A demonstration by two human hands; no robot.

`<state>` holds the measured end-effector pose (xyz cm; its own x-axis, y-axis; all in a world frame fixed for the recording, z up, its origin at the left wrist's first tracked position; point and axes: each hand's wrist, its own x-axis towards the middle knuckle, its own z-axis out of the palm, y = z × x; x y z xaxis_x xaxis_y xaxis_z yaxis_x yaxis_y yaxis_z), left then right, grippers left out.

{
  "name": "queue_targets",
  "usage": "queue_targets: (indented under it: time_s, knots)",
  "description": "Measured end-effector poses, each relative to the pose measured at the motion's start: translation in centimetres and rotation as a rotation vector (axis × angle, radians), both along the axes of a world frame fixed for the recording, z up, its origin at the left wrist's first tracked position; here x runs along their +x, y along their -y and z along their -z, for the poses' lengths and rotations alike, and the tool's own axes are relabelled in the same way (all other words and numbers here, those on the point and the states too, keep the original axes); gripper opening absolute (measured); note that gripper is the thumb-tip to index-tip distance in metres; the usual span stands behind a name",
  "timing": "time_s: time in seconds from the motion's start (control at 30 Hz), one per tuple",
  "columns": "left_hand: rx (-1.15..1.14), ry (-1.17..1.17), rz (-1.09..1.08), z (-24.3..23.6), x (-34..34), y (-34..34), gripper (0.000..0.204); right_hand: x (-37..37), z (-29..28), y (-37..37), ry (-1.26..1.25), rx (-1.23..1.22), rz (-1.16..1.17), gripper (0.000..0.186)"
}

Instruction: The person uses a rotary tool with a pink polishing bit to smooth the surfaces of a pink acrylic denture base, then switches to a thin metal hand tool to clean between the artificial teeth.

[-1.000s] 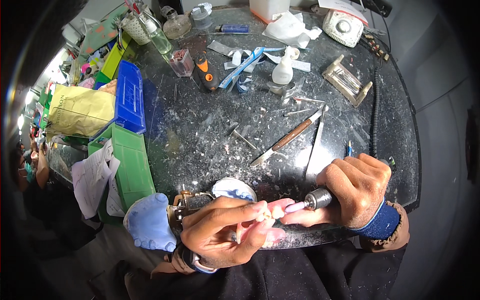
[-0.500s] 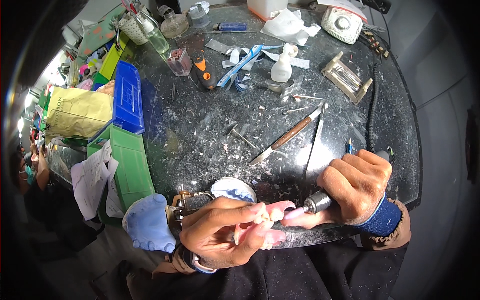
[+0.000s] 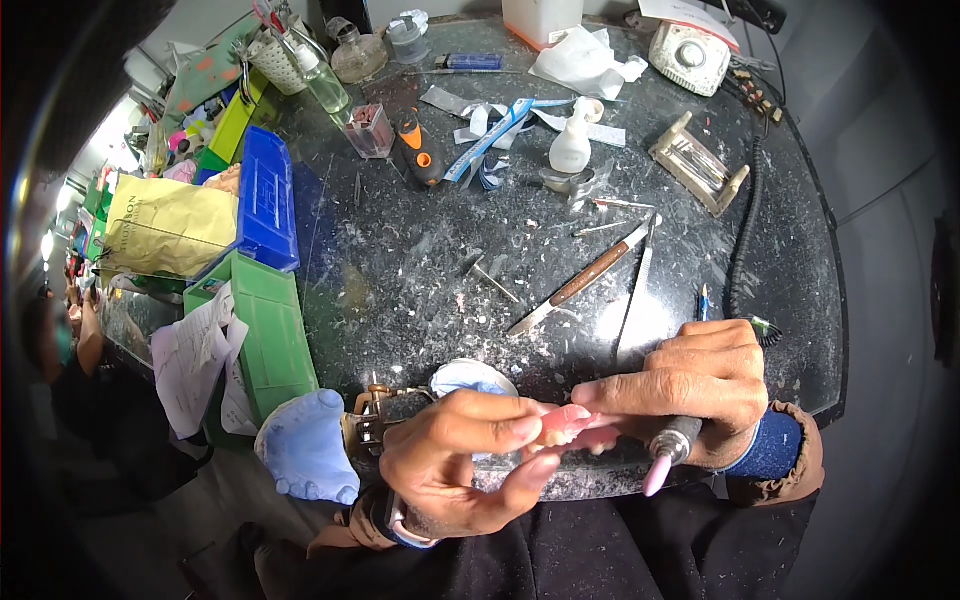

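Observation:
My left hand [image 3: 455,465] pinches a pink denture [image 3: 565,424] with cream teeth between thumb and fingers, just above the bench's front edge. My right hand [image 3: 700,385] reaches its extended forefinger and thumb to the denture's right end. Its other fingers wrap a dark rotary handpiece [image 3: 680,438], whose pale pink grinding tip [image 3: 657,475] points down toward me, apart from the denture. Beside my left hand lies a metal articulator [image 3: 372,410] with a blue dental cast [image 3: 308,450]; a white-rimmed blue cast [image 3: 472,378] sits behind that hand, partly hidden.
A brown-handled knife [image 3: 590,278] and a thin metal tool [image 3: 636,295] lie beyond my hands on the dusty bench [image 3: 420,270]. Green [image 3: 268,335] and blue bins [image 3: 268,200] line the left. A white dropper bottle [image 3: 572,140] and metal frame [image 3: 700,162] stand farther back.
The grinding tip has swung from the denture down toward me. My right forefinger now reaches the denture, which has turned in my left fingers. The whole view has shifted slightly.

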<state>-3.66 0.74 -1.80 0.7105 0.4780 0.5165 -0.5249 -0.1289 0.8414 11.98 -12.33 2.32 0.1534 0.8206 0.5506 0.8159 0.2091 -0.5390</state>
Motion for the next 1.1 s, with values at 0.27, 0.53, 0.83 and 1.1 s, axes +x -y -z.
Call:
queue_targets:
  time_s: [0.27, 0.53, 0.83, 1.1]
  knots:
    - [0.107, -0.061, 0.002, -0.2, 0.1, -0.7, 0.031, -0.5, -0.2, 0.0, 0.075, -0.055, 0.088, 0.038]
    - [0.268, -0.081, -0.067, -0.1, -0.9, -0.5, 0.024, -0.8, 0.0, 0.1, 0.46, 0.001, 0.304, 0.061]
    - [0.354, 0.002, -0.07, 0.3, 0.1, -0.4, 0.018, -1.1, 0.8, -0.3, 0.458, -0.012, 0.282, 0.059]
    - [0.223, -0.016, -0.124, 0.5, -0.5, -0.1, 0.027, -1.2, 0.8, -0.3, 0.44, -0.004, 0.274, 0.056]
